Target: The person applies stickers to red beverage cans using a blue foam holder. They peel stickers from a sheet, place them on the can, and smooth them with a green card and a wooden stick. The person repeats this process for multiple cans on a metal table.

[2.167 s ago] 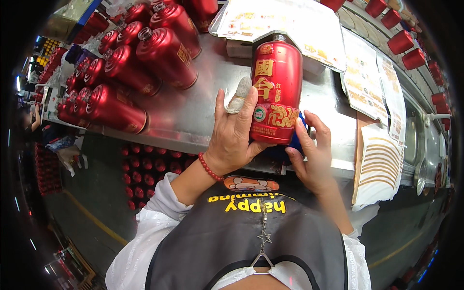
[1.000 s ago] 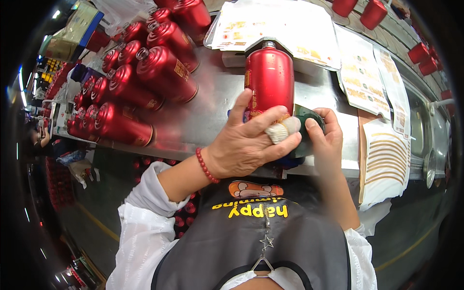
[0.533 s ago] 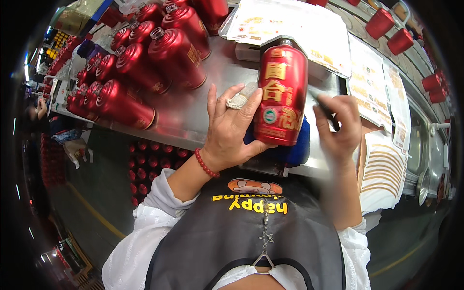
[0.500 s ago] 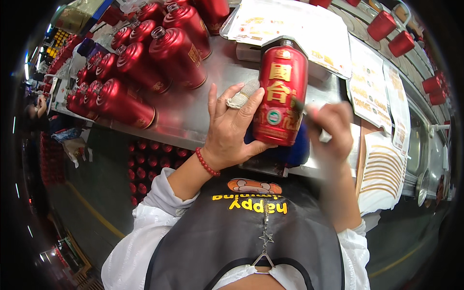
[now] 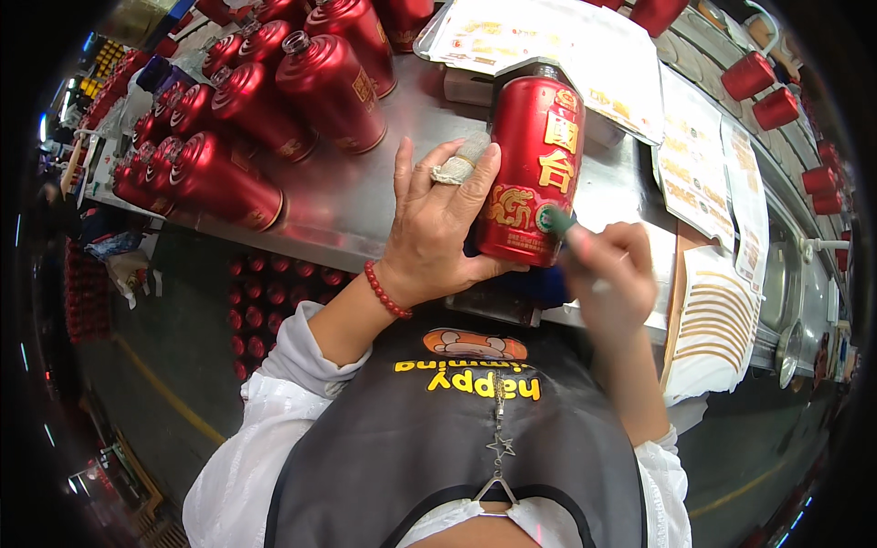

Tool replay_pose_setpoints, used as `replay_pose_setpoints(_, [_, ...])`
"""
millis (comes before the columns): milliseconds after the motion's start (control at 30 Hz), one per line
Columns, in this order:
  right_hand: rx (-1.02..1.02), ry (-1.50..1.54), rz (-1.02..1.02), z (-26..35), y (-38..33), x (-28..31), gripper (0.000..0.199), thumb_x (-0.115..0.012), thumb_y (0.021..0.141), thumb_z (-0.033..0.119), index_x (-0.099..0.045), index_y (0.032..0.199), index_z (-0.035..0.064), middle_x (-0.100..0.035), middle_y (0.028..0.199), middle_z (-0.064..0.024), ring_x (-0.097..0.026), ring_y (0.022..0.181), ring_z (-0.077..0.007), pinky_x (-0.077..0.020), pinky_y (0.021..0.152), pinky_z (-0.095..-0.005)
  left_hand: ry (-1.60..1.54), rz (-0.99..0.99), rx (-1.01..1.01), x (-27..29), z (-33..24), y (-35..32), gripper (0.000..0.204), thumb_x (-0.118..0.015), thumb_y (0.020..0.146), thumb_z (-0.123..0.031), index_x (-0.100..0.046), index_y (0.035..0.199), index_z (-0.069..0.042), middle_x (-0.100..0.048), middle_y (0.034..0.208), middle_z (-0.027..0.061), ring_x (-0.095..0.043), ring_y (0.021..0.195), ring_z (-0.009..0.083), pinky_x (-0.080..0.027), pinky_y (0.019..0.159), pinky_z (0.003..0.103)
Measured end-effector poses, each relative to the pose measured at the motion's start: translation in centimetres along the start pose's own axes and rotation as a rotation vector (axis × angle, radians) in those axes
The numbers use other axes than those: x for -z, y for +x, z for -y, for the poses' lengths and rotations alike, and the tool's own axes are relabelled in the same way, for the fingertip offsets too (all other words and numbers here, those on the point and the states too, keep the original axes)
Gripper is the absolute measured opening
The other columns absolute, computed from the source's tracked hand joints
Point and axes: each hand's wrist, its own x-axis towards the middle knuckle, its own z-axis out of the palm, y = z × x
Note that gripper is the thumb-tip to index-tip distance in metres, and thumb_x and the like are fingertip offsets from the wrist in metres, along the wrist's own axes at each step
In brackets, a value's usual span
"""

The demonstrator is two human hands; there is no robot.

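A red bottle (image 5: 525, 173) with gold lettering and a gold dragon emblem leans in front of me, its neck pointing away. My left hand (image 5: 438, 205) grips its left side, thumb at the base and fingers along the body; one finger is wrapped in pale cloth (image 5: 461, 160). At the bottle's lower right, my right hand (image 5: 612, 274) is closed and smeared by motion. A small dark green thing (image 5: 559, 219) sticks out from its fingertips against the bottle; its kind is too blurred to tell. Behind the bottle's neck stands a dark angular support (image 5: 539, 66); blue material (image 5: 545, 288) shows beneath the base.
Several red bottles (image 5: 333, 91) stand on the metal table (image 5: 402, 96) at the left. Decal sheets (image 5: 690, 169) lie to the right, with a sheet of gold strips (image 5: 717, 315) nearer. Beyond runs a conveyor (image 5: 699, 68) carrying red bottles. More bottles (image 5: 269, 301) sit below the table.
The bottle has turned about its long axis: its lettering has shifted right and the dragon emblem now shows. My right hand has moved slightly down and left, with the green tip at the bottle.
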Motion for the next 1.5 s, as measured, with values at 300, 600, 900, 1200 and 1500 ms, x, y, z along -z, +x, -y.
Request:
replay_pose_setpoints(300, [-0.796, 0.759, -0.180, 1.8, -0.4, -0.1, 0.017, -0.063, 0.102, 0.017, -0.057, 0.108, 0.0024, -0.059, 0.089, 0.0030, -0.051, 0.080, -0.0033, -0.0440, 0.073, -0.0193, -0.551, 0.096, 0.216, -0.1, -0.8, 0.3, 0.097, -0.066, 0.091, -0.055, -0.023, 0.157, 0.002, -0.048, 0.142, 0.0230, -0.041, 0.136, 0.0382, -0.012, 0.119, 0.057])
replay_pose_setpoints(600, [-0.696, 0.371, -0.056, 0.9, -0.9, -0.7, 0.021, -0.064, 0.100, 0.017, -0.058, 0.112, 0.0002, -0.063, 0.096, -0.0035, -0.057, 0.086, -0.0096, -0.0481, 0.077, -0.0246, -0.506, 0.089, 0.222, -0.2, -1.2, 0.0, 0.101, -0.065, 0.091, -0.058, -0.019, 0.157, 0.003, -0.042, 0.149, 0.0248, -0.037, 0.141, 0.0411, -0.011, 0.119, 0.060])
replay_pose_setpoints(900, [-0.708, 0.596, -0.092, 1.5, 0.6, -1.2, 0.024, -0.062, 0.101, 0.016, -0.056, 0.118, 0.0000, -0.062, 0.102, -0.0037, -0.056, 0.090, -0.0081, -0.0470, 0.080, -0.0229, 0.059, 0.133, -0.008, 1.2, -0.6, 0.0, 0.112, -0.078, 0.076, -0.060, -0.028, 0.157, -0.001, -0.052, 0.145, 0.0203, -0.037, 0.142, 0.0451, -0.012, 0.118, 0.064])
replay_pose_setpoints(1200, [-0.577, 0.161, 0.108, 3.6, 4.9, -0.2, 0.016, -0.060, 0.097, 0.011, -0.060, 0.107, -0.0011, -0.063, 0.072, -0.0089, -0.060, 0.064, -0.0165, -0.0487, 0.062, -0.0307, -0.058, 0.066, 0.126, 0.0, -0.7, 0.1, 0.114, -0.076, 0.073, -0.067, -0.035, 0.152, 0.005, -0.065, 0.112, 0.0218, -0.036, 0.140, 0.0452, -0.008, 0.114, 0.071])
replay_pose_setpoints(1500, [-0.328, -0.222, 0.312, 6.1, 8.7, -1.2, 0.009, -0.060, 0.093, 0.009, -0.056, 0.096, 0.0017, -0.063, 0.066, -0.0213, -0.065, 0.061, -0.0409, -0.0504, 0.057, -0.0467, -0.054, -0.036, 0.132, 0.6, -2.0, 0.8, 0.095, -0.082, 0.072, -0.048, -0.046, 0.146, 0.000, -0.066, 0.099, 0.0162, -0.037, 0.142, 0.0412, -0.006, 0.117, 0.069])
